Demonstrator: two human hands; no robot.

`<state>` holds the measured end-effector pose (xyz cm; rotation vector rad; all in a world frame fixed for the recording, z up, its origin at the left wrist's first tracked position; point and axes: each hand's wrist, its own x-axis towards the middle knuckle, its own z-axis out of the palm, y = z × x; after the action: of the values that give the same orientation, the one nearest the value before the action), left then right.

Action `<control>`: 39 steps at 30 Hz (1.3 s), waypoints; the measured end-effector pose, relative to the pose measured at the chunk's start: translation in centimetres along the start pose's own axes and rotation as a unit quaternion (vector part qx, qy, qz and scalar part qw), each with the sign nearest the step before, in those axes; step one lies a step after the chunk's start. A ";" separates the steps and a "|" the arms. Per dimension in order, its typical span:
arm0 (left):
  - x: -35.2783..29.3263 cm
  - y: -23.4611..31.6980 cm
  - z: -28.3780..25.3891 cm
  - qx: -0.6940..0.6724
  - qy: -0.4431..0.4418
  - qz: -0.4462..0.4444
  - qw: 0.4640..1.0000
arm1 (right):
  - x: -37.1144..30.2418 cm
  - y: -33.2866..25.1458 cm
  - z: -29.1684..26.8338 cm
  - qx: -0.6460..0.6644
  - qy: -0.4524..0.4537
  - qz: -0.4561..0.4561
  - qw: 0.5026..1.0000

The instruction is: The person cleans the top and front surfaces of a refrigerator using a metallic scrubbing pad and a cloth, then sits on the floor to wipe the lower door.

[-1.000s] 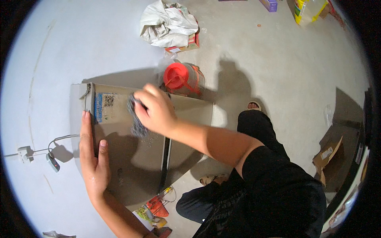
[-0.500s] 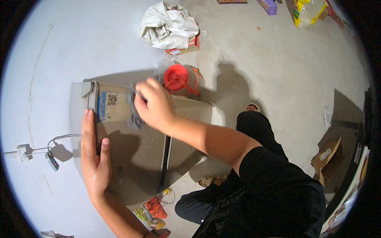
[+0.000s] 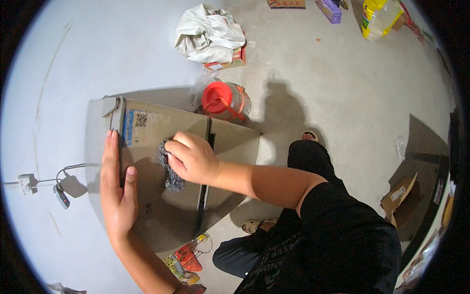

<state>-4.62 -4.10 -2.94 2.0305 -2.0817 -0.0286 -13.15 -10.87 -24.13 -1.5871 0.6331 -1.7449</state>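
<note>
At the far left, a white wall plug [image 3: 25, 184] with a dark cable sits on the pale wall [image 3: 54, 117]; just to its right hangs a small grey, oblong plug-in device [image 3: 62, 198]. Next comes the bare left hand [image 3: 117, 196], its fingers straight and close together, its thumb held apart; it grips nothing and rests along the dark left-hand edging of a beige-brown, box-shaped appliance [image 3: 147, 191]. A blue-and-white rectangular label [image 3: 135, 126] with a square code lies on the far part of the appliance's broad face, right of the fingertips. Nearer and farther right, a dark-grey, shaggy, flecked cloth [image 3: 175, 180] lies against the same face, left of the black gap that crosses it. The right hand [image 3: 193, 159] has its fingers curled closed around the cloth's far portion, leaving the near end exposed. Near the appliance's near edge are red, yellow and green packets [image 3: 188, 258]. Beyond its far edge stands a clear, rounded container with a red lid [image 3: 216, 95]; farther still, a crumpled white sack [image 3: 208, 34] lies on a red-printed cardboard box [image 3: 234, 60]. To the right, a beige sandal [image 3: 311, 134] shows on the grey floor [image 3: 357, 98]. A purple carton [image 3: 329, 11] and a yellow-and-clear plastic bag [image 3: 379, 19] occupy the far right; an open brown cardboard box [image 3: 400, 193] stands at the right margin.
</note>
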 end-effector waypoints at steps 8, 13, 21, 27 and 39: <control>0.1 0.5 0.0 0.000 -0.002 -0.006 1.000 | 3.0 1.3 -0.1 -0.058 0.068 0.101 0.991; 0.0 0.0 0.1 -0.015 0.000 -0.008 1.000 | 1.7 1.3 -0.2 -0.041 0.034 0.076 0.996; 0.0 0.4 0.1 -0.009 0.002 0.002 1.000 | -0.9 -0.3 0.0 -0.066 -0.029 0.008 0.997; 0.2 0.3 0.2 -0.008 0.001 -0.002 1.000 | 6.5 2.8 -0.1 -0.137 0.101 0.012 0.985; 0.0 -0.1 0.3 -0.040 0.002 -0.004 0.999 | -4.9 -3.4 0.2 -0.099 -0.060 0.004 0.993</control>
<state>-4.58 -4.12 -3.24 1.9916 -2.0352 -0.1058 -13.46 -4.96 -24.73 -1.8065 0.7727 -1.6065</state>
